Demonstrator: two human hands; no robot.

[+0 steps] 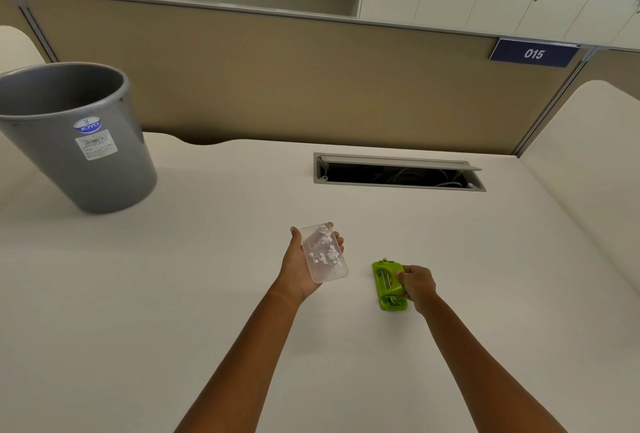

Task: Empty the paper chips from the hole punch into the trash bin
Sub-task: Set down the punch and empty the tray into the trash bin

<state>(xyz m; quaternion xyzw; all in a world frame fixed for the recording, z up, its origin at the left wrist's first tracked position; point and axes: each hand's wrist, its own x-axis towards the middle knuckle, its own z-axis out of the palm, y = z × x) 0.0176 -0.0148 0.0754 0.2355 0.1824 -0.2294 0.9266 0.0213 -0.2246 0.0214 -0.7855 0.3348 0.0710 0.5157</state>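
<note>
The left hand (300, 264) cradles a clear plastic chip tray (324, 252), fingers curled round its edges, with small white paper chips (327, 249) lying inside. The right hand (415, 285) is closed on the bright green hole punch (387, 285), which rests on the white desk (207, 276). The tray looks detached; carrying it to the grey plastic trash bin (74, 134), well apart at far left, and tipping it remain.

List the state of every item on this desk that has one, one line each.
Chip tray: detached, held in left hand, paper chips still inside.
Hole punch: on the desk, tray off, right hand gripping it.
Trash bin: upright on the desk, open-topped.
Cable hatch: lid open.
</note>
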